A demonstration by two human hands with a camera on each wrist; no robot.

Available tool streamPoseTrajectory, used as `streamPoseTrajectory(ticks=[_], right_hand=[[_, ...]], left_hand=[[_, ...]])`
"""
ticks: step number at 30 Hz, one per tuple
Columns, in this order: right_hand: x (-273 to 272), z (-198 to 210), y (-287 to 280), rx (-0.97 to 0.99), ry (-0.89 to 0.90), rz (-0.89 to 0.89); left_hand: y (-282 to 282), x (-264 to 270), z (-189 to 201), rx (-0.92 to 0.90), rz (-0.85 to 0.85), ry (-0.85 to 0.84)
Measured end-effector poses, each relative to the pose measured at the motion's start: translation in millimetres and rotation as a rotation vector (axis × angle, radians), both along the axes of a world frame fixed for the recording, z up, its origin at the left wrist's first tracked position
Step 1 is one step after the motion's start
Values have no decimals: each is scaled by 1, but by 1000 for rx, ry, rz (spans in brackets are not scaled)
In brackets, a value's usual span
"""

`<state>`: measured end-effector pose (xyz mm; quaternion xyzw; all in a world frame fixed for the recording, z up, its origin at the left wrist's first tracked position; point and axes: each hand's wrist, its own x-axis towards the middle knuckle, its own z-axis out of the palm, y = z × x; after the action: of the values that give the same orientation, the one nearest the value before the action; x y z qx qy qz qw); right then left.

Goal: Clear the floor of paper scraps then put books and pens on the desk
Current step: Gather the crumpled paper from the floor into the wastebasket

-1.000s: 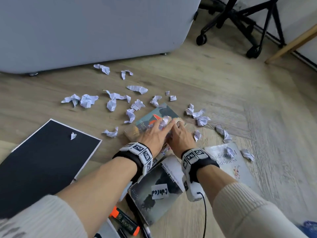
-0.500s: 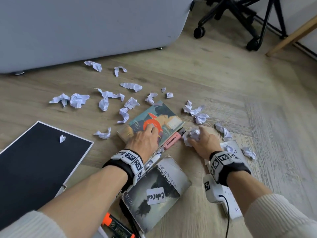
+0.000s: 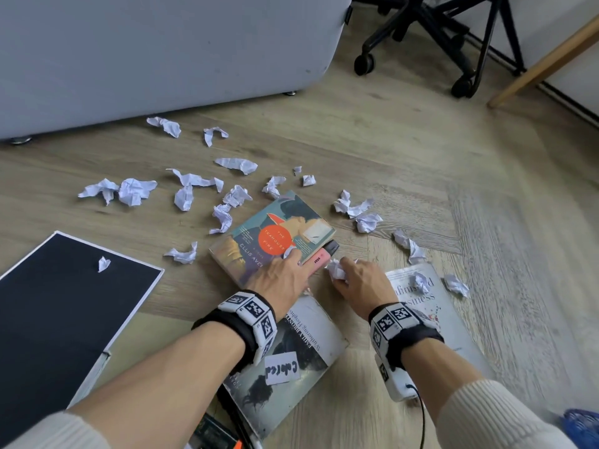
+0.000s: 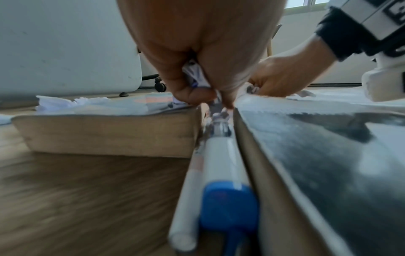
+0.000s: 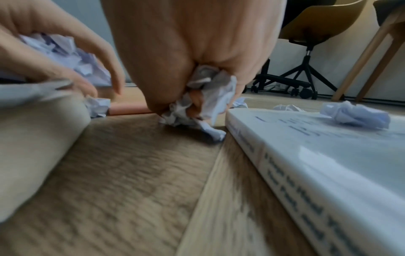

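Crumpled white paper scraps (image 3: 133, 191) lie scattered over the wooden floor. My left hand (image 3: 285, 273) rests on the near corner of a book with an orange circle on its cover (image 3: 275, 234); its fingers curl round paper scraps (image 4: 195, 76). My right hand (image 3: 353, 280) grips a wad of paper scraps (image 3: 337, 270) (image 5: 199, 104) just above the floor, between that book and a white book (image 3: 421, 306). A dark grey book (image 3: 291, 361) lies under my left wrist. A pink highlighter (image 3: 319, 259) lies against the first book. A white pen with a blue cap (image 4: 221, 181) lies between two books.
A grey sofa (image 3: 146, 53) stands behind the scraps. A black board with a white edge (image 3: 58, 312) lies at the left, one scrap (image 3: 103, 264) on it. An office chair base (image 3: 437, 37) and a wooden leg (image 3: 544, 59) are at the back right. Markers (image 3: 223, 435) lie near my left forearm.
My hands, pressed together over the orange-circle book a second ago, have parted. The right hand moved right to the floor with a wad of scraps; the left stayed on the book's near corner.
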<state>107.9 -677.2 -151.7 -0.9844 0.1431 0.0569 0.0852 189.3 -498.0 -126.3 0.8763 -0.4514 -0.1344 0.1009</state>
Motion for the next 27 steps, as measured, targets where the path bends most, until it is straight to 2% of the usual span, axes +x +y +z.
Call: streamPoseTrajectory(ticks=[3, 7, 10, 16, 20, 24, 27], right_hand=[[-6, 5, 3, 41, -11, 21], [-18, 11, 4, 143, -20, -73], [-23, 20, 6, 232, -72, -144], [-11, 79, 33, 417, -155, -131], [15, 119, 79, 410, -195, 4], [46, 158, 150, 450, -237, 147], [67, 186, 220, 492, -269, 279]], left_hand=[[2, 1, 3, 38, -43, -36], [7, -1, 12, 83, -63, -62], [13, 1, 23, 102, -42, 12], [46, 14, 60, -75, 86, 18], [100, 25, 102, -211, 233, 22], [173, 27, 157, -175, 299, -25], [240, 16, 196, -142, 415, -71]])
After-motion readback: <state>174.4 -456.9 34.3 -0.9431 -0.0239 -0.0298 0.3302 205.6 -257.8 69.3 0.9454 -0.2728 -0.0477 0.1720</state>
